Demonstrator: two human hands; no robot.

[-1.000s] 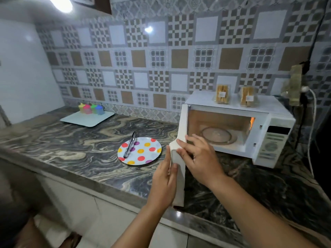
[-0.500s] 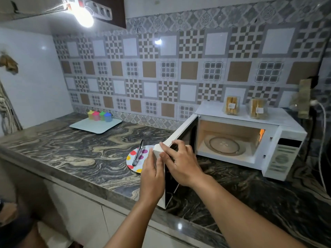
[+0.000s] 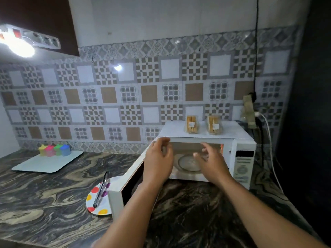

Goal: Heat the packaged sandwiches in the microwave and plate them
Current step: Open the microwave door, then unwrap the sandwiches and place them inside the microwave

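Two packaged sandwiches, one on the left [image 3: 192, 124] and one on the right [image 3: 214, 124], stand on top of the white microwave [image 3: 232, 130]. Its door [image 3: 125, 183] is swung wide open to the left, and the glass turntable [image 3: 186, 162] shows inside. My left hand [image 3: 158, 160] and my right hand [image 3: 211, 161] are raised in front of the open cavity, fingers relaxed, holding nothing. A polka-dot plate [image 3: 96, 201] lies on the counter left of the door, partly hidden by it, with metal tongs [image 3: 101, 190] on it.
A white tray [image 3: 46, 162] with several coloured small containers [image 3: 53, 149] sits at the back left of the marble counter [image 3: 44, 194]. A wall socket with a white cable [image 3: 268, 133] is right of the microwave. A bright lamp [image 3: 19, 47] glares at the upper left.
Both hands have let go of the microwave door and moved up and forward to the open cavity. The door has swung further open to the left. The camera has tilted upward.
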